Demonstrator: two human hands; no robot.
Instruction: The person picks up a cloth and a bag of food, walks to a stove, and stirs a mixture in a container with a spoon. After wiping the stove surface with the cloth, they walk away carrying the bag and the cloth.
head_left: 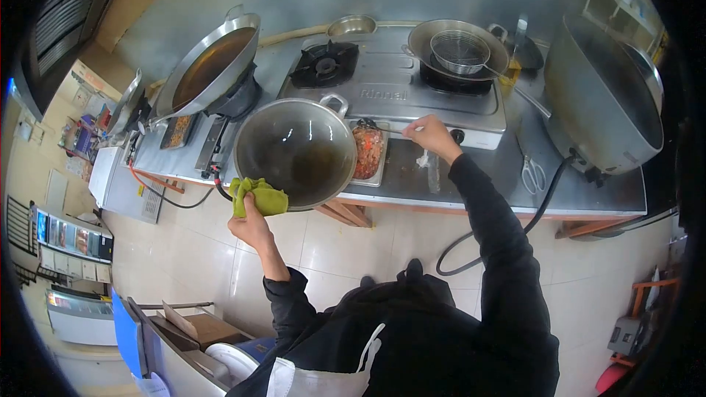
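Observation:
My left hand (252, 228) is closed on a folded green cloth (266, 201), which covers the near handle of a large metal wok (268, 132). The wok is tilted, with a thin shiny film and a brownish patch inside, and its far loop handle is bare. In my right hand (432, 137) is the thin handle of a cooking spoon (388, 130). Its dark head rests at the far end of a metal tray (383, 165) beside the wok. Chopped red and brown food (367, 151) fills that tray; whether the spoon's head is dug into it cannot be made out.
A two-burner stove (390, 81) stands behind, its right burner under a pan (417, 35) with a wire strainer (461, 50). A big pot (599, 95) is at right, scissors (532, 174) before it. An oil-filled wok (213, 66) stands left. A black hose (507, 237) hangs at the counter's front.

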